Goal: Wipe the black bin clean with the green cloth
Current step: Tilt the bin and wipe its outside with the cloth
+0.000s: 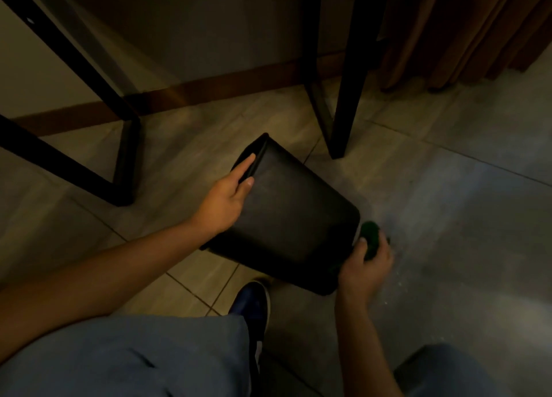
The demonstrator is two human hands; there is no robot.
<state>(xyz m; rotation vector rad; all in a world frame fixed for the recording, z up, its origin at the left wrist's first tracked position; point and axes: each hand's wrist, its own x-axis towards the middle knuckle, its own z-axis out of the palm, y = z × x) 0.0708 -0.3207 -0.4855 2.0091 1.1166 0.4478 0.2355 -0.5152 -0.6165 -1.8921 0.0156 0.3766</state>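
Fingers [246, 162] of the left hand [222, 201] clamp over one edge of the matte black plastic bin [292, 217], thumb pressed on its outer wall. It is tipped on its side, held above the grey tiled floor [448, 247] (dim light hides its surface detail). At the bin's lower right corner, the right hand [366, 269] is curled tight around the bunched dark green cloth [370, 235].

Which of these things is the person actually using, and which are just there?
In use: black bin, tilted, gripped at one end by the left hand; green cloth in the right hand.

Just there: black table legs, brown curtain, blue shoe.
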